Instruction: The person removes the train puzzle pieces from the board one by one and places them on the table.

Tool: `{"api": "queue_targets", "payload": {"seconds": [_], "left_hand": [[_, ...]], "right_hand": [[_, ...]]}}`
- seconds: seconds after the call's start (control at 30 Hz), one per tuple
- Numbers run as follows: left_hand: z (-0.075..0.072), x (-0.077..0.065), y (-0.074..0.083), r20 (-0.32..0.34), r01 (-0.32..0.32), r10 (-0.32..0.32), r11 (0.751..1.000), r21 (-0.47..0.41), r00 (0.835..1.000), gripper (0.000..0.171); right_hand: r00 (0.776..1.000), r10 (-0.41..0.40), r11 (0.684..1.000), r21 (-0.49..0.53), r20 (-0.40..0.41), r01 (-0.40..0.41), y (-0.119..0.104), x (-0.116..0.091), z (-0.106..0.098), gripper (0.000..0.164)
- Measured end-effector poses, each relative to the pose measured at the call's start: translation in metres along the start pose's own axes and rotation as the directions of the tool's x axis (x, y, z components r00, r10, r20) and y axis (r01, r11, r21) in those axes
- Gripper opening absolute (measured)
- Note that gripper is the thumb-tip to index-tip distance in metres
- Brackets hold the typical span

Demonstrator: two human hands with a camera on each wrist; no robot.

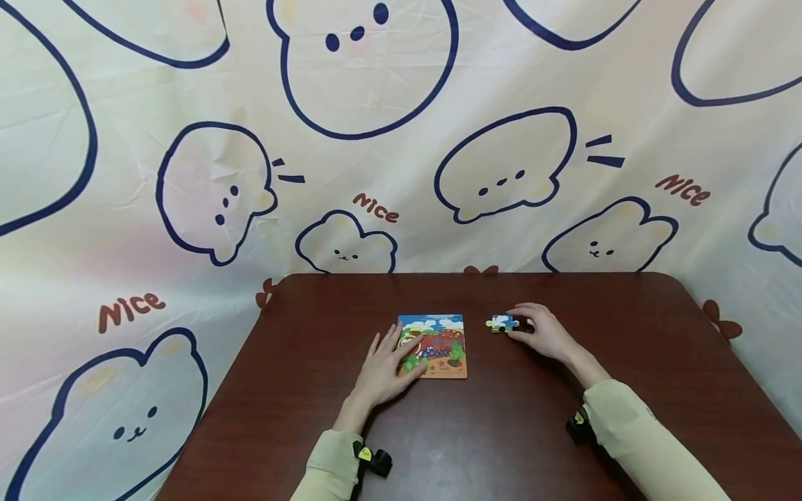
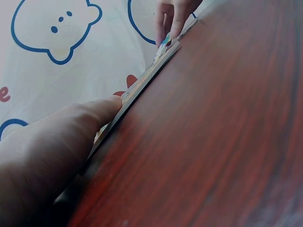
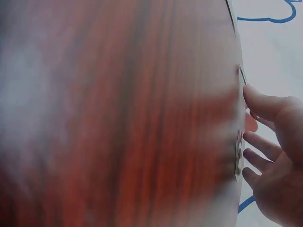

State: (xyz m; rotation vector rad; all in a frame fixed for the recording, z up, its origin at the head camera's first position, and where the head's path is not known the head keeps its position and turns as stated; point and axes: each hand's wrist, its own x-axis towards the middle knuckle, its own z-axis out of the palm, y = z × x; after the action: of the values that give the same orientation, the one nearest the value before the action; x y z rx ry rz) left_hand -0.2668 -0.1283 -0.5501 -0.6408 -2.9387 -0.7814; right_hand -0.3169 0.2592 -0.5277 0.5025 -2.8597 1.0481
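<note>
Clamped by thumb and forefinger of the right hand (image 1: 541, 334), by the look of it: the right end of a jigsaw piece (image 1: 503, 323), tipped up at the thumb in the right wrist view. Under the remaining fingers, held apart, a thin stack (image 3: 238, 156); impossible to tell its make-up. On the left side of a picture board (image 1: 446, 363), the left hand (image 1: 385, 369), with fingers straight and spread. Farther out, the brown table (image 1: 438, 445), then a printed cloth (image 1: 501, 69) behind.

Likely to slip and fall if gripped only by its thin edge; likely to drag or scatter the stack if lifted with the spare fingers so low. Liable to skew the board through uneven pressure from the left.

Piece: right of the board, well short of touching it, long axis roughly left to right, tab toward the board. Board: long axis running away from the body, picture up, printed sky farthest.
</note>
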Motion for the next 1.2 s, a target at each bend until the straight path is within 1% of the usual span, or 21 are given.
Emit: {"api": "queue_targets", "payload": {"seconds": [0.23, 0.33, 0.5, 0.67, 0.73, 0.83, 1.0, 1.07, 1.2], "left_hand": [[0.002, 0.001, -0.002, 0.0, 0.001, -0.001, 1.0, 0.003, 1.0, 0.07], [0.002, 0.001, -0.002, 0.005, 0.01, -0.01, 1.0, 0.004, 1.0, 0.069], [0.002, -0.001, 0.0, 0.004, 0.009, -0.009, 1.0, 0.003, 1.0, 0.068], [0.003, -0.001, 0.001, 0.01, 0.019, -0.019, 1.0, -0.001, 1.0, 0.072], [0.003, 0.0, 0.001, 0.008, 0.029, -0.029, 1.0, -0.004, 1.0, 0.077], [0.003, 0.0, 0.002, -0.014, 0.038, -0.038, 0.999, -0.02, 0.999, 0.082], [-0.001, -0.001, 0.0, -0.046, 0.05, -0.053, 0.998, -0.049, 0.998, 0.083], [-0.005, -0.001, -0.003, -0.04, 0.052, -0.054, 0.997, -0.049, 0.998, 0.082], [-0.012, -0.002, -0.008, -0.003, 0.053, -0.053, 0.998, -0.028, 0.999, 0.081]], "right_hand": [[0.998, 0.035, 0.999, -0.034, 0.054, -0.034, 0.005, 0.001, -0.003, 0.045], [0.997, 0.031, 0.998, -0.061, 0.065, -0.027, 0.006, 0.001, -0.002, 0.046], [0.998, 0.004, 0.995, -0.104, 0.057, 0.002, 0.007, 0.002, -0.002, 0.054], [0.999, -0.026, 0.997, -0.079, 0.019, 0.027, 0.003, 0.003, -0.001, 0.061], [0.999, -0.039, 0.997, -0.064, 0.004, 0.039, -0.001, 0.005, 0.0, 0.062], [1.0, -0.024, 0.999, -0.045, 0.002, 0.024, -0.008, 0.008, 0.002, 0.061], [1.0, -0.008, 1.0, -0.004, 0.015, 0.008, -0.026, 0.014, 0.01, 0.059], [1.0, -0.019, 0.999, 0.028, 0.013, 0.019, -0.035, 0.017, 0.015, 0.058], [0.999, -0.053, 0.995, 0.08, 0.008, 0.053, -0.058, 0.024, 0.026, 0.054]]}}
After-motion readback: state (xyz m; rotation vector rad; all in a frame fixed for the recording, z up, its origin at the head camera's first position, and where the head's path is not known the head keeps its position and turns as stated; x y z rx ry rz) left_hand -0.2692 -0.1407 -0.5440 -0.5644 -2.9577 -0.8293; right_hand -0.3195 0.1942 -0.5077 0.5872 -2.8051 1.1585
